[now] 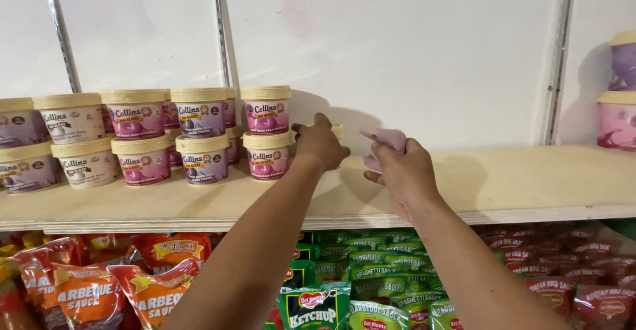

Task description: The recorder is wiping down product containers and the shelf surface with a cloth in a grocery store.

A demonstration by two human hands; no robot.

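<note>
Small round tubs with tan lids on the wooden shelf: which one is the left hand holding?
The left hand grips a tub mostly hidden behind it, right of the pink-labelled stack; only its tan lid edge shows.

My left hand (320, 144) hides most of the tub (336, 130) it grips; my right hand (405, 174) covers the pink tub (386, 138). The right edge crops two stacked tubs (619, 98).

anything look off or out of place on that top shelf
Mostly tidy: the tubs stand upright in two-high stacks on the wooden shelf. One oddity: the right hand holds a pinkish-purple thing tilted, not standing. The left hand covers another tub, showing only a bit of its lid.
</note>
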